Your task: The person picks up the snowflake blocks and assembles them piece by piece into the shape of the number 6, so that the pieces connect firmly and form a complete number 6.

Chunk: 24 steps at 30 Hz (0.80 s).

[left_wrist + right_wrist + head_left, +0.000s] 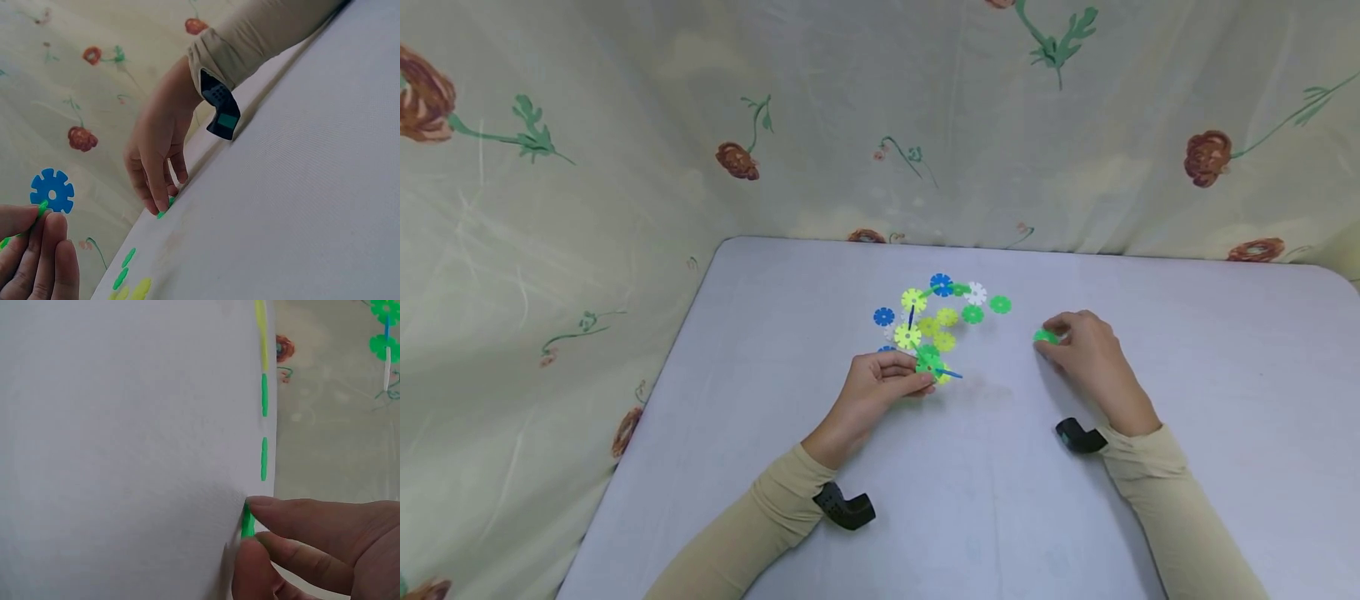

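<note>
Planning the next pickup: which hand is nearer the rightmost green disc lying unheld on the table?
Right: the right hand is just right of that green disc, nearer the person, pinching another green disc; the left hand is farther away, to the disc's left, holding joined discs.

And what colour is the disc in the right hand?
The disc is green, clearest in the head view.

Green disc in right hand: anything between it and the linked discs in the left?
Nothing visible: head view shows no piece between the green disc and the near end of the linked discs. Yellow discs and two other green discs lie just beyond that path.
</note>
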### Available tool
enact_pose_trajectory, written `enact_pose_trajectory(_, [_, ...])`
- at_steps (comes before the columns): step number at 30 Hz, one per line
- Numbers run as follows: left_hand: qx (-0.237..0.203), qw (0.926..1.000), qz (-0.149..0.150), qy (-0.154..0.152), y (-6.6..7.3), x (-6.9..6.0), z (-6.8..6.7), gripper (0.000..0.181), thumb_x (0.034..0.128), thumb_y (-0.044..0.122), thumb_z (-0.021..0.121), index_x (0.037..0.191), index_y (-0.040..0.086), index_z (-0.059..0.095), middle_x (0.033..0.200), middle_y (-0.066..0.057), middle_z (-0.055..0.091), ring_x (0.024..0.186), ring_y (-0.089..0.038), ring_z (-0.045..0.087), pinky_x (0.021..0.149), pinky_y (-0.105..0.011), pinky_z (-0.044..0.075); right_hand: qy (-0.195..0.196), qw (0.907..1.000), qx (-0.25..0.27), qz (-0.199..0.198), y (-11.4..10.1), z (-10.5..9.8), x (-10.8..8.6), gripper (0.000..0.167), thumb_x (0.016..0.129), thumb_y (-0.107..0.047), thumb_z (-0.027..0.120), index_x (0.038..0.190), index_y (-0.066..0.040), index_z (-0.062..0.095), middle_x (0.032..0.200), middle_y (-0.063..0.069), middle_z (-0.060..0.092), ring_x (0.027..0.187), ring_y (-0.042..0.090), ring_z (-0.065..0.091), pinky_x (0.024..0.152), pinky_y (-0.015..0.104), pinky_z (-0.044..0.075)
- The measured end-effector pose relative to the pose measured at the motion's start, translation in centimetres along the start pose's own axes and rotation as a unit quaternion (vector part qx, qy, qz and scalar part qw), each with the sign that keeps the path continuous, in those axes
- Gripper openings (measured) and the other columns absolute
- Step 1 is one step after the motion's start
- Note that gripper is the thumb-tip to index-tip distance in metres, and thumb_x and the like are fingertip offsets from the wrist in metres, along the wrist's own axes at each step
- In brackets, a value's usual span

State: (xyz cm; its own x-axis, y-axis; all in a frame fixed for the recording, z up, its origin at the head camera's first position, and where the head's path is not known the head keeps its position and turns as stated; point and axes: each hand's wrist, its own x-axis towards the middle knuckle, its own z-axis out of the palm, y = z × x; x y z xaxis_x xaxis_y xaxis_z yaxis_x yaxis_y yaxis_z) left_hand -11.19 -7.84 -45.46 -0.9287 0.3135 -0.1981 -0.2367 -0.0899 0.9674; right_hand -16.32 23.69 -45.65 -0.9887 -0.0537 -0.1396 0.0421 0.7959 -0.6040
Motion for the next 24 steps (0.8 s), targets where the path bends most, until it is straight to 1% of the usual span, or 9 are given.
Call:
enact_pose_trajectory(2, [0.0,1.0,0.0,0.0,0.0,0.0,0.0,0.016,0.0922,0.003,0.075,0.103,-0.006,0.068,0.088,-0.003,0.075,0.095,-0.032,0.078,0.096,-0.043,0.063,-0.008,0.9999,0.006,0.002,0.1,-0.2,0.1,0.035,0.095,-0.017,0.071,0.122,0.006,0.066,0.11,0.026,0.061,0.074,0.02,0.067,0.075,0.032,0.045])
enact_pose_trajectory(4, [0.0,1.0,-0.001,0.0,0.0,0.0,0.0,0.016,0.0921,0.004,0.075,0.103,-0.006,0.068,0.089,-0.004,0.075,0.095,-0.032,0.078,0.095,-0.041,0.063,-0.012,0.9999,0.01,0.003,0.2,-0.3,0.2,0.033,0.095,-0.018,0.072,0.118,0.005,0.066,0.101,0.022,0.068,0.068,0.016,0.066,0.075,0.031,0.045])
enact_pose_trajectory(7, [0.001,1.0,-0.003,0.003,0.0,0.0,0.0,0.017,0.092,0.004,0.076,0.104,-0.005,0.068,0.089,-0.004,0.076,0.094,-0.031,0.078,0.095,-0.041,0.063,-0.013,0.9997,0.018,0.008,0.3,-0.4,0.2,0.032,0.093,-0.018,0.074,0.115,0.001,0.064,0.092,0.016,0.074,0.065,0.012,0.066,0.073,0.029,0.046])
enact_pose_trajectory(10, [0.0,1.0,-0.004,0.005,0.0,0.0,0.0,0.017,0.092,0.004,0.076,0.104,-0.005,0.068,0.089,-0.003,0.076,0.092,-0.027,0.078,0.095,-0.042,0.063,-0.027,0.998,0.053,0.021,0.3,-0.2,0.2,0.032,0.093,-0.017,0.075,0.116,0.001,0.061,0.101,0.016,0.071,0.067,0.01,0.067,0.069,0.026,0.054])
enact_pose_trajectory(12, [-0.001,1.0,-0.004,0.008,0.0,0.1,0.0,0.017,0.0918,0.004,0.076,0.103,-0.005,0.068,0.089,-0.003,0.076,0.09,-0.023,0.078,0.094,-0.04,0.064,-0.04,0.9943,0.094,0.029,0.2,0.1,0.2,0.033,0.094,-0.014,0.074,0.118,0.003,0.061,0.104,0.016,0.069,0.069,0.009,0.068,0.065,0.024,0.06])
enact_pose_trajectory(15, [-0.005,0.9999,0.0,0.013,0.0,0.1,0.0,0.016,0.0915,0.004,0.076,0.102,-0.005,0.069,0.088,-0.003,0.076,0.087,-0.02,0.077,0.091,-0.037,0.064,-0.07,0.9818,0.172,0.04,-0.2,0.7,0.2,0.036,0.095,-0.012,0.074,0.123,0.006,0.061,0.1,0.011,0.068,0.074,0.006,0.071,0.066,0.025,0.064])
enact_pose_trajectory(18, [-0.006,0.9998,0.003,0.018,0.0,0.1,0.0,0.016,0.0914,0.004,0.076,0.102,-0.005,0.069,0.087,-0.003,0.076,0.086,-0.017,0.077,0.091,-0.038,0.064,-0.109,0.9651,0.236,0.029,-0.8,1.1,-0.4,0.04,0.096,-0.014,0.074,0.125,0.008,0.06,0.094,0.005,0.074,0.079,0.007,0.075,0.07,0.027,0.066])
enact_pose_trajectory(21, [-0.003,0.9997,0.005,0.026,0.1,0.1,0.0,0.016,0.0916,0.004,0.076,0.103,-0.005,0.07,0.088,-0.003,0.076,0.084,-0.014,0.076,0.093,-0.041,0.064,-0.142,0.9483,0.284,0.009,-1.8,1.3,-1.2,0.041,0.096,-0.017,0.075,0.125,0.009,0.061,0.092,0.002,0.08,0.084,0.01,0.078,0.074,0.028,0.066])
enact_pose_trajectory(24, [0.0,0.9995,0.008,0.031,0.2,0.1,0.0,0.016,0.0916,0.005,0.076,0.103,-0.005,0.07,0.088,-0.003,0.077,0.084,-0.013,0.076,0.094,-0.042,0.063,-0.149,0.9364,0.317,-0.005,-2.9,1.5,-1.9,0.039,0.095,-0.017,0.077,0.121,0.009,0.063,0.09,-0.001,0.081,0.086,0.013,0.079,0.076,0.029,0.066])
